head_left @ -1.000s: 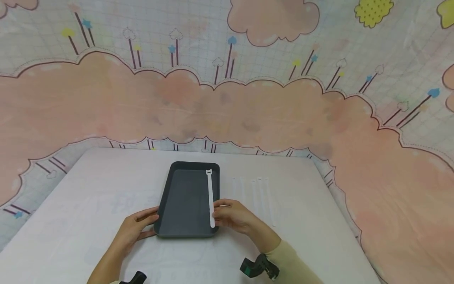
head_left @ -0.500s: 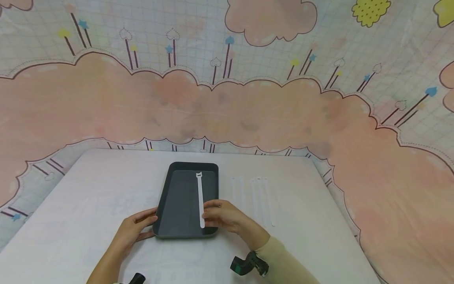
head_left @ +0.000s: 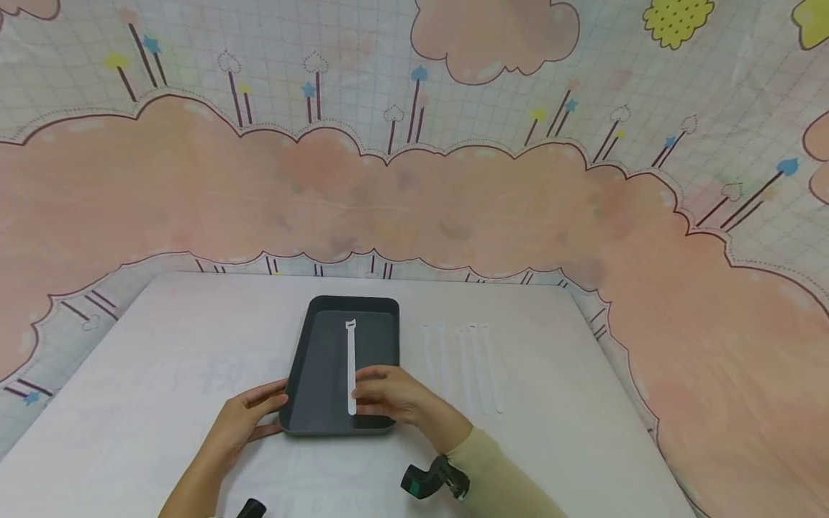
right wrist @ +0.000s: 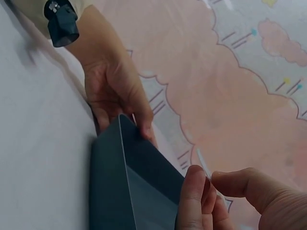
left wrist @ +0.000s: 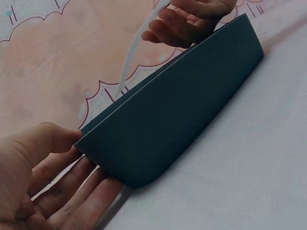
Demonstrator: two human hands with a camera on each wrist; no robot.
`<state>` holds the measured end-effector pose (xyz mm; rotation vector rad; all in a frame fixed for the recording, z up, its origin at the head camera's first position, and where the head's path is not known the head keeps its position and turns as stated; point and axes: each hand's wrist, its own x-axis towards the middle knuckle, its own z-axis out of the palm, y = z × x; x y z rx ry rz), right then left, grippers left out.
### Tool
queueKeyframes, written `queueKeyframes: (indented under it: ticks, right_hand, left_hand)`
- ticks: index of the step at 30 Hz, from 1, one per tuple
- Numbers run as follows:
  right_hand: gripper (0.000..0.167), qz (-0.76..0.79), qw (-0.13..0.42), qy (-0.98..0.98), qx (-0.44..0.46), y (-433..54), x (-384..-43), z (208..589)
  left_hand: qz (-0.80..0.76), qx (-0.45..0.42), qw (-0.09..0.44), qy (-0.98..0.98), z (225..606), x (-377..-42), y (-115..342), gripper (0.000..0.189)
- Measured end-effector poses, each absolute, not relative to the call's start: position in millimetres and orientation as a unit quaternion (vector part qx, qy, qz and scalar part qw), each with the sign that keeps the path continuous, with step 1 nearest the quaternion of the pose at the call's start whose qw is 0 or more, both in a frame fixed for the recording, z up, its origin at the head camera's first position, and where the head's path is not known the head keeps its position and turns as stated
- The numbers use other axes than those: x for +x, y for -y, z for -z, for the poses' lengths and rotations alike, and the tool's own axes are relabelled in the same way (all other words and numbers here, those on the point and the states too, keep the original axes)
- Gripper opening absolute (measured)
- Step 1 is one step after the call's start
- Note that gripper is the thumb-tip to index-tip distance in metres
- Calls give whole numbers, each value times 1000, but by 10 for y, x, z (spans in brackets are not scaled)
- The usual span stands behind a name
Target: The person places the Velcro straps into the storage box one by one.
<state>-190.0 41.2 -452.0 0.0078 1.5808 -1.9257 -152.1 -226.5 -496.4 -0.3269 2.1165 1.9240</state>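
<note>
A dark grey rectangular tray (head_left: 320, 374) lies on the white table. My left hand (head_left: 242, 417) holds its near left side; in the left wrist view the thumb is at the rim and the fingers lie against the outer wall. Over the tray, my right hand (head_left: 398, 396) pinches a white hook-and-loop cable tie (head_left: 351, 360) near its rounded lower end, between thumb and fingers. The tie's slotted head points to the far side. In the left wrist view the tie (left wrist: 130, 57) bends down toward the tray's inside, its lower end hidden behind the wall.
Several more white ties (head_left: 476, 367) lie side by side on the white table (head_left: 550, 432), right of the tray. A patterned cloth (head_left: 414, 208) hangs behind the table. Each wrist wears a black camera (head_left: 427, 480).
My right hand has moved left with the cable tie, from the tray's right edge to over its middle. The left hand stays at the tray's side.
</note>
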Motion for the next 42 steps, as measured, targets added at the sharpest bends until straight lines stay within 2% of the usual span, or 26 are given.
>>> queueKeyframes:
  ticks: [28,42]
  right_hand:
    - [27,730,325,-600,38,8,-1999,4712]
    - [22,723,329,-605,48,175,-2014,4718]
  left_hand:
    - [-654,-128,121,-736,4976,-1531,2243,58]
    - [-656,-128,123,-734,4980,-1545,2245,62]
